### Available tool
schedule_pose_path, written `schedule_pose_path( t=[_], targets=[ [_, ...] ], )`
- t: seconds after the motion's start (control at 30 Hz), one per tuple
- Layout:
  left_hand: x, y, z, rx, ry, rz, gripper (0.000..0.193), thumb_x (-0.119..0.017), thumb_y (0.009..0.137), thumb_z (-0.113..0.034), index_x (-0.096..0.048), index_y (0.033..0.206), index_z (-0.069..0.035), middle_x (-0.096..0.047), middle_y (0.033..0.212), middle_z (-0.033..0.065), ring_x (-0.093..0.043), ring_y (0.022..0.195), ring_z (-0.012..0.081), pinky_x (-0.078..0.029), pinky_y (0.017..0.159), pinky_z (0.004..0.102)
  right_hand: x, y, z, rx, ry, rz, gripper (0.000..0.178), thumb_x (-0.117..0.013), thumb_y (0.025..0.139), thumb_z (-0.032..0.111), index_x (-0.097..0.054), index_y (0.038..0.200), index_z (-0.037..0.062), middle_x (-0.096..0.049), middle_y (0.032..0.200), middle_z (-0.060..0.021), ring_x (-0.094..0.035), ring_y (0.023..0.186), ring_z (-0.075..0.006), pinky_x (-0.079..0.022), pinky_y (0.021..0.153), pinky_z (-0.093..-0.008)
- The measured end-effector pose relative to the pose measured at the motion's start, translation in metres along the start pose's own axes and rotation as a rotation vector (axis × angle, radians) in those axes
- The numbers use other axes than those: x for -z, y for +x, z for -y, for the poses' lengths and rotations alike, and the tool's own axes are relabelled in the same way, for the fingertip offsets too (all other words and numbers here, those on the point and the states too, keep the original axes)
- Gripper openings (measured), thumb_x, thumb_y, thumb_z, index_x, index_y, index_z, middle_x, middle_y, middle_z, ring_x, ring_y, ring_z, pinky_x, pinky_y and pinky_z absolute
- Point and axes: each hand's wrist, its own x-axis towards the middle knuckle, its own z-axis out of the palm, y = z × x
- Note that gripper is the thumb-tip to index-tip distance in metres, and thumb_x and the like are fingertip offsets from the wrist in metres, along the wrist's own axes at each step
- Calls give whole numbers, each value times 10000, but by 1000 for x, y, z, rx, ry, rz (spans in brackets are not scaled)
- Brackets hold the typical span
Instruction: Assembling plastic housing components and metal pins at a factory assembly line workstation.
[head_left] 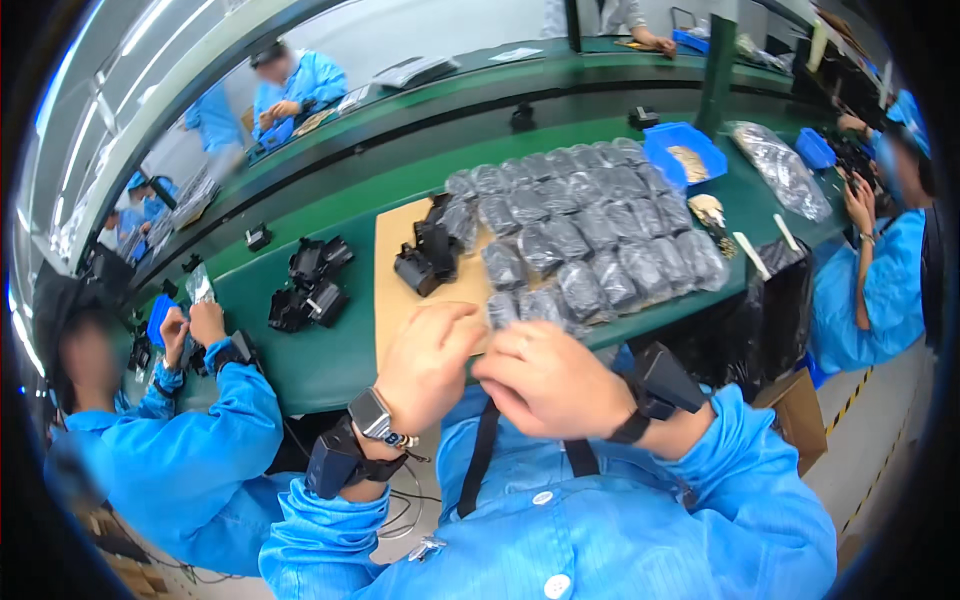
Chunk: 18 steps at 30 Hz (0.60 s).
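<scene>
My left hand point(428, 362) and my right hand point(552, 378) come close together over the near edge of the green table, in front of my chest. The fingers of both are curled in a pinch, and whatever they hold is hidden or too small to make out. Just beyond my left hand, several bare black plastic parts point(428, 257) lie on a cardboard sheet point(396, 318). Past my right hand spread rows of dark parts wrapped in clear plastic bags point(585, 290), packed side by side on the same sheet.
More black parts point(310, 283) are piled on the green table point(250, 355) to the left. At the far right stand a blue bin point(684, 153) and a clear plastic bag point(780, 168). Co-workers sit close on both sides. A black bag point(780, 310) hangs by the table's right edge.
</scene>
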Motion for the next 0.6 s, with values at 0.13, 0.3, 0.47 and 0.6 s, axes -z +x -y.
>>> schedule_pose_path(
  t=[0.13, 0.3, 0.47, 0.6],
  targets=[
    [3, 15, -18, 107, 29, -208, 282, -550, 656, 67, -587, 928, 2, -550, 1071, 183, -541, 950, 350, -439, 805, 412, 25, 25, -10, 14, -451, 140, 188, -610, 666, 135, -603, 828, 39, -561, 884, -105, -519, 926, -267, -395, 823, -374],
    [18, 58, -44, -98, -402, -183, 649, -712, 691, -101, -395, 1250, -10, -476, 1233, 220, -475, 1147, 338, -347, 975, 420, 28, 43, -47, 161, -792, 174, 294, -564, 695, 197, -631, 910, 8, -561, 1025, -162, -433, 1100, -322, -293, 980, -462],
    [8, 103, -30, -118, -647, 94, 973, -799, 619, -71, -201, 1386, -30, -498, 1248, 189, -478, 1170, 275, -357, 985, 397, 31, 60, -64, 155, -970, 336, 417, -555, 758, 247, -547, 1123, 47, -508, 1133, -158, -408, 1141, -305, -271, 995, -457],
    [7, 126, -17, 45, -903, 232, 670, -792, 601, -23, -480, 1193, 14, -591, 1120, 115, -524, 1105, 194, -436, 912, 305, 33, 71, -86, 165, -903, 333, 406, -570, 758, 226, -545, 1116, 38, -520, 1109, -149, -427, 1103, -284, -295, 968, -430]
  ],
)
